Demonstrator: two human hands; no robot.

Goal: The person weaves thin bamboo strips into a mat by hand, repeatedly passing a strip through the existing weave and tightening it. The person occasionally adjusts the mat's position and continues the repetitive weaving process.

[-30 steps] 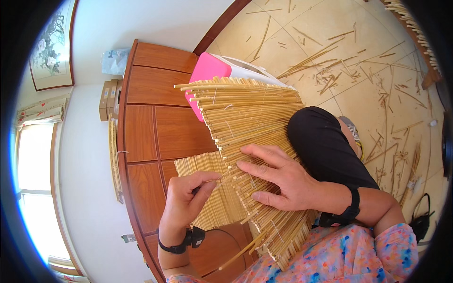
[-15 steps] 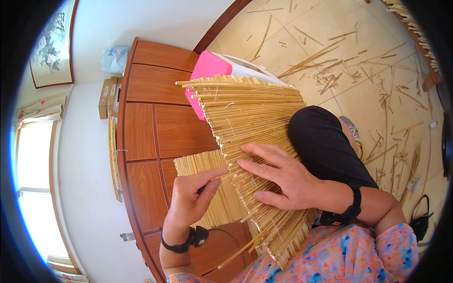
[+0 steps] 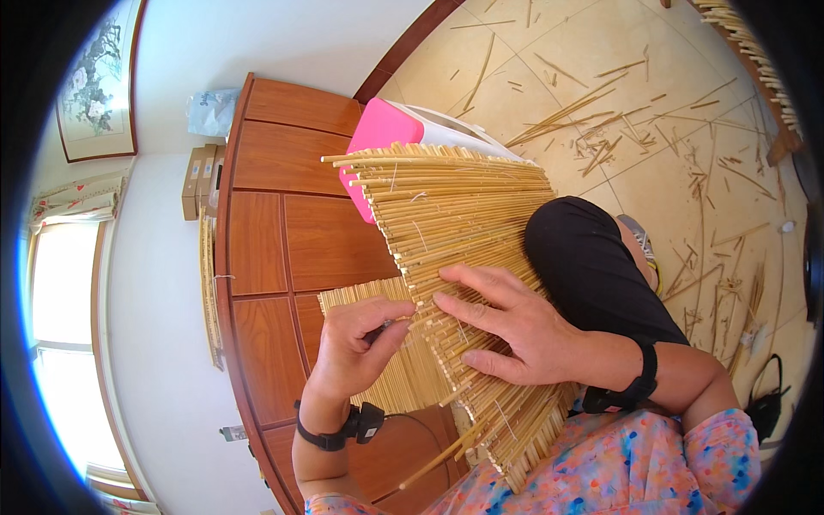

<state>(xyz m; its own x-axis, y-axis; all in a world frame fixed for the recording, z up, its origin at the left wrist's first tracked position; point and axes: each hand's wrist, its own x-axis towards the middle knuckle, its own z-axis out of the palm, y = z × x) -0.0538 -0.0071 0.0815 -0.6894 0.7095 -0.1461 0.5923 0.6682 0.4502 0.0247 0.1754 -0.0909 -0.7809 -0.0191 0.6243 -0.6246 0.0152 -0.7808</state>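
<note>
A mat of thin straw-coloured sticks (image 3: 463,210), tied side by side with white thread, slopes across my lap. My right hand (image 3: 524,330) rests palm down on its lower half, fingers spread over the sticks. At the mat's left edge is my left hand (image 3: 356,343), thumb and forefinger pinched together at the stick ends. A small dark object shows inside its curled fingers; its kind cannot be made out. Beyond and below that edge, partly covered by the left hand, lies a second stick mat (image 3: 399,378). One longer stick (image 3: 429,468) juts out at the lower left.
A pink and white box (image 3: 390,129) stands behind the mat. Wooden cabinet doors (image 3: 335,240) are at the left. Broken sticks (image 3: 614,133) litter the tiled floor at the right. My bent knee (image 3: 579,249) in black cloth borders the mat. A black bag (image 3: 766,399) lies far right.
My left hand has turned slightly and its fingertips have shifted at the mat's edge. The right hand stays spread in the same place on the sticks.
</note>
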